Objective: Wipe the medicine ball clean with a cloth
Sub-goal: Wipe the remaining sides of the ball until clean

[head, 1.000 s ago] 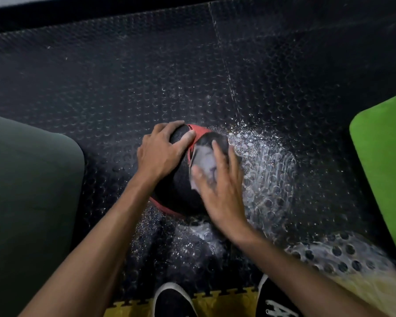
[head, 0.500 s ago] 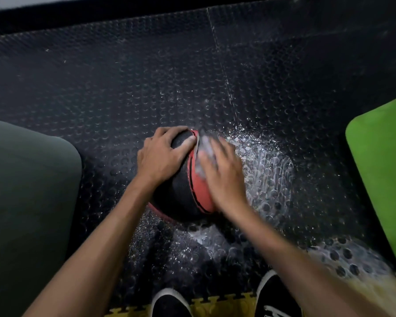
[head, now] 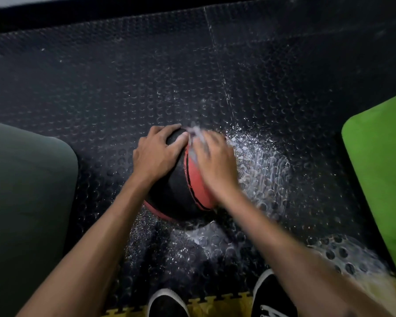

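I see the ball (head: 169, 193) on the black floor (head: 101, 88), between both hands. My left hand (head: 157, 154) lies spread flat on its top. My right hand (head: 215, 161), blurry, presses the cloth (head: 196, 138) on the ball with straight fingers.

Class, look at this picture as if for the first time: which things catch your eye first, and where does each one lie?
At the centre, a black and red medicine ball sits on the studded dark floor mat, the left hand steadying it while the blurred right hand presses a pale cloth against its top. White speckles spread over the mat right of the ball. A bright green mat fills the right edge.
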